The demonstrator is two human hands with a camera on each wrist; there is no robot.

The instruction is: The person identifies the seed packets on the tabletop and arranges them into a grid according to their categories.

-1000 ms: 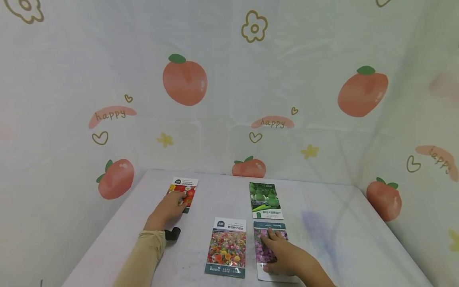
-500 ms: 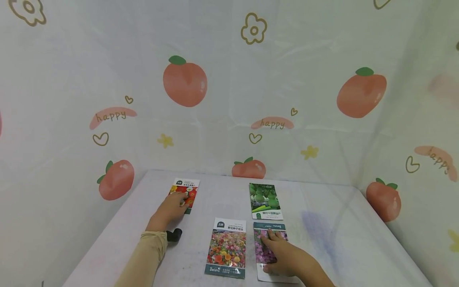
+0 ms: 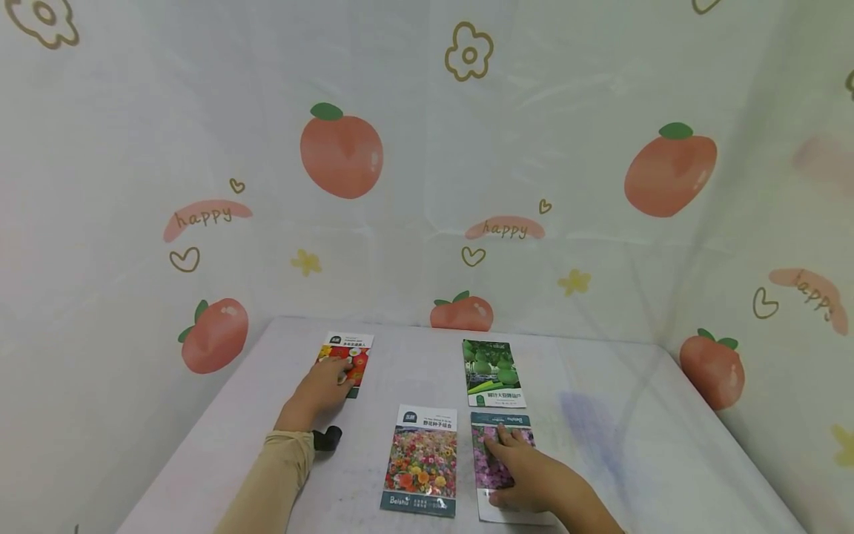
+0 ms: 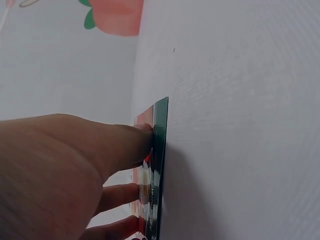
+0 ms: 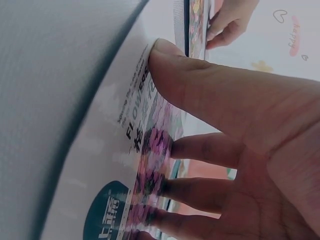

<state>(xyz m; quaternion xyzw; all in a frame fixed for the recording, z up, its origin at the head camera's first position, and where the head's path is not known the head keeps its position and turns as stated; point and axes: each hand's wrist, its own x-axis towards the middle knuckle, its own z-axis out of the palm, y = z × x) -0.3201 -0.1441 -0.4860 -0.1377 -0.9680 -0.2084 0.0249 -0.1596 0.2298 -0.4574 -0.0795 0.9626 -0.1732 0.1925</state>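
My left hand (image 3: 320, 387) rests on a seed packet (image 3: 359, 362) with red and yellow flowers at the back left. In the left wrist view, the thumb and spread fingertips press on the face of this packet (image 4: 159, 135), near its green lower edge. The right hand (image 3: 537, 475) lies spread over a seed packet (image 3: 489, 471) with purple flowers at the front right, its "Beishu" band on the far side. From the right wrist, thumb and fingertips touch the printed face of that purple-flower packet (image 5: 120, 155). Neither hand curls round its packet.
Between the hands lies a wildflower seed packet (image 3: 422, 460), face up. A green gourd seed packet (image 3: 494, 373) lies just beyond the purple-flower one. The white table (image 3: 640, 445) bears a bluish stain at right. A printed curtain (image 3: 414, 267) closes the back and sides.
The left hand has slid a little to the right, and the red-flower packet has shifted slightly with it. The right hand and the other packets stay in place.
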